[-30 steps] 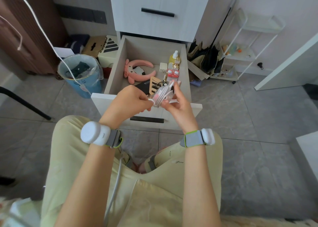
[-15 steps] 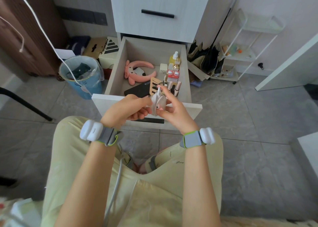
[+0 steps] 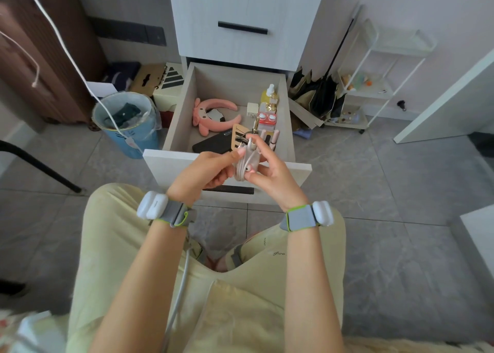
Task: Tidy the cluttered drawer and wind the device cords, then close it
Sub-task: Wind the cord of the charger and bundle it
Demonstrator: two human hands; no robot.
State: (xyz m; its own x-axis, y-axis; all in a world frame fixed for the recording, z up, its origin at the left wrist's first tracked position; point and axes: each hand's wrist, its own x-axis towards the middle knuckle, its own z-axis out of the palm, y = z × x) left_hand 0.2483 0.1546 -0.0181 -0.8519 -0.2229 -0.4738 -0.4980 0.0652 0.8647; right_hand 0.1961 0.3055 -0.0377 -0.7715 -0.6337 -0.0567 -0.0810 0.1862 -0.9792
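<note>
Gripping coiled cord (image 3: 244, 165) | left hand (image 3: 205, 169), right hand (image 3: 272, 173) | over drawer (image 3: 160, 165) front edge

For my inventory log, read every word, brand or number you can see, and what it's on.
"Gwo", cursive, uncertain: on the yellow trousers.
Black stripe logo, wordless: on the box beside the drawer.
Labels on the yellow bottle and red case: too small.
</note>
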